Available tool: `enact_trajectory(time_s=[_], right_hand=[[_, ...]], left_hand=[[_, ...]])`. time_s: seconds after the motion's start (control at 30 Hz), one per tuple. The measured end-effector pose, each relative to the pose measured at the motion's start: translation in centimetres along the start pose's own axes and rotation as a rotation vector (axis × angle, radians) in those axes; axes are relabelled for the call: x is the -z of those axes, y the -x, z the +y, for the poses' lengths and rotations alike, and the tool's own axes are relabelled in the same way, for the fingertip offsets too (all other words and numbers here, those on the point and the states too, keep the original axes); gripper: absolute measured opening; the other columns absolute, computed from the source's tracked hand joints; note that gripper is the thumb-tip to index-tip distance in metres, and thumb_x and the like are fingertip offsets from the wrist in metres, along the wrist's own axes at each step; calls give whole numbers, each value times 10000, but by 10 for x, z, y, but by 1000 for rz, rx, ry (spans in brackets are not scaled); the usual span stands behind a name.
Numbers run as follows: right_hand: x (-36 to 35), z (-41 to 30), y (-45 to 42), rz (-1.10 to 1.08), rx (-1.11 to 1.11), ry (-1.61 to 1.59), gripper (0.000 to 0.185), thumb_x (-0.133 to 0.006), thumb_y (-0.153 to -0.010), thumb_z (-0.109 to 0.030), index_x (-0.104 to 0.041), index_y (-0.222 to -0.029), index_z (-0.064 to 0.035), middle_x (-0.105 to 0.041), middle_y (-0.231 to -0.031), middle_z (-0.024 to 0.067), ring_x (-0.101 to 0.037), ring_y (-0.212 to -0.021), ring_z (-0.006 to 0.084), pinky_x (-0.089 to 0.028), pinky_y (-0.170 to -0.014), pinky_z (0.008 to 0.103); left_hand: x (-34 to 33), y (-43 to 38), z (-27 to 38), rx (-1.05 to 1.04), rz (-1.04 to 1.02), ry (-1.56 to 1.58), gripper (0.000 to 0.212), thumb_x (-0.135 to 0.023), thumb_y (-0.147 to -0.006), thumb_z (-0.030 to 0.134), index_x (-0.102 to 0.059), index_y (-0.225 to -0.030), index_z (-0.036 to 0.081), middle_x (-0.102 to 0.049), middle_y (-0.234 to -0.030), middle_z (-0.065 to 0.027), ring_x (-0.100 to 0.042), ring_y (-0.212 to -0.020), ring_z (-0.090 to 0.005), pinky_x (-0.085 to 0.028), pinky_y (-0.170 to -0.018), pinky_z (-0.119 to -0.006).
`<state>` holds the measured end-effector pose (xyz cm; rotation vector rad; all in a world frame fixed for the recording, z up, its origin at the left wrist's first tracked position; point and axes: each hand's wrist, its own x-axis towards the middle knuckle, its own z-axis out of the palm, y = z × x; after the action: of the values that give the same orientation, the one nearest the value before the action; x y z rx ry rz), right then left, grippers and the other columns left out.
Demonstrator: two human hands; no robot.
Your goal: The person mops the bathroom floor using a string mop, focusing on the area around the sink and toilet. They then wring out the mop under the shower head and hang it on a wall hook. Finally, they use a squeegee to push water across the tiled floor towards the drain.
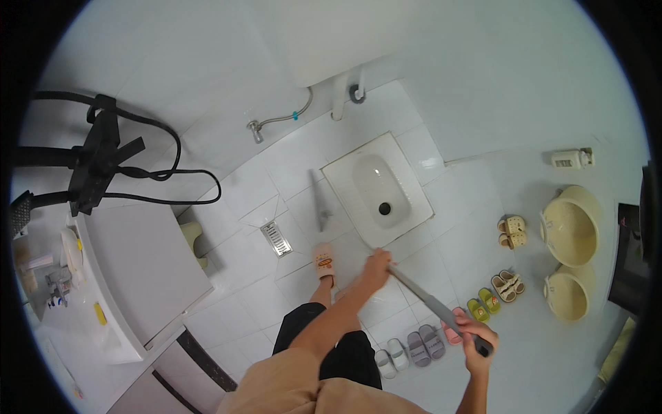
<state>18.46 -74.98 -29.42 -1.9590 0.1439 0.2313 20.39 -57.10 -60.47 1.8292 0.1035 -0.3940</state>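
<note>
My left hand [379,266] is closed around the lower part of a grey and metal pole [414,289]. My right hand [475,339] grips the same pole near its black end cap. The pole slants down and away toward a long, thin grey head [316,202], blurred, that looks like a floor squeegee. This head is at the tiled floor, between a white ceramic squat toilet [382,191] and a metal floor drain [276,238]. The join between pole and head is too faint to make out. One foot in a pink clog [324,261] stands just below the head.
Along the right wall are slippers [426,345], cream clogs [512,232] and two cream buckets [571,227]. A washbasin cabinet [139,269] fills the left, with a green stool [192,238] beside it. Black shower hose [176,139] loops at upper left. A valve [255,130] juts from the wall.
</note>
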Motion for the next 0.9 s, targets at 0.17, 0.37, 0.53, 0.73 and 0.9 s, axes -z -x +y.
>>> enact_trajectory(time_s=[0.17, 0.37, 0.53, 0.73, 0.9], right_hand=[[58, -32, 44, 125, 108, 222, 111, -608, -736, -74, -611, -764, 34, -650, -841, 175, -636, -867, 298, -478, -827, 374], [63, 4, 58, 179, 81, -6, 84, -578, -739, -15, -609, -782, 49, -648, -879, 187, -629, -899, 284, -483, -807, 361], [-69, 78, 4, -21, 35, -462, 169, -603, -745, 43, -622, -913, 30, -632, -1019, 152, -616, -913, 208, -474, -814, 299], [-162, 69, -54, 16, -19, -570, 120, -620, -791, -27, -631, -902, 15, -650, -978, 106, -594, -875, 133, -463, -777, 265], [-108, 97, -59, 259, -263, -540, 90, -595, -778, 44, -618, -865, 46, -658, -931, 127, -609, -893, 179, -463, -823, 288]], left_hand=[[-66, -23, 97, -134, -264, -156, 171, -623, -696, 6, -505, -810, 56, -513, -898, -114, -562, -779, -352, -452, -654, -416], [-15, -3, 85, -150, -126, -331, 203, -622, -678, 51, -522, -852, 78, -547, -927, -127, -549, -787, -381, -448, -671, -468], [101, 2, -15, -1, 174, -563, 257, -696, -665, 119, -539, -865, 88, -549, -960, -151, -564, -824, -367, -451, -679, -458], [174, -15, -81, 67, 228, -650, 219, -713, -678, 148, -548, -794, 64, -583, -873, -151, -557, -928, -364, -465, -728, -432], [100, -67, -49, -36, -31, -694, 151, -642, -649, 10, -566, -764, 72, -620, -937, -147, -519, -1063, -353, -455, -825, -438]])
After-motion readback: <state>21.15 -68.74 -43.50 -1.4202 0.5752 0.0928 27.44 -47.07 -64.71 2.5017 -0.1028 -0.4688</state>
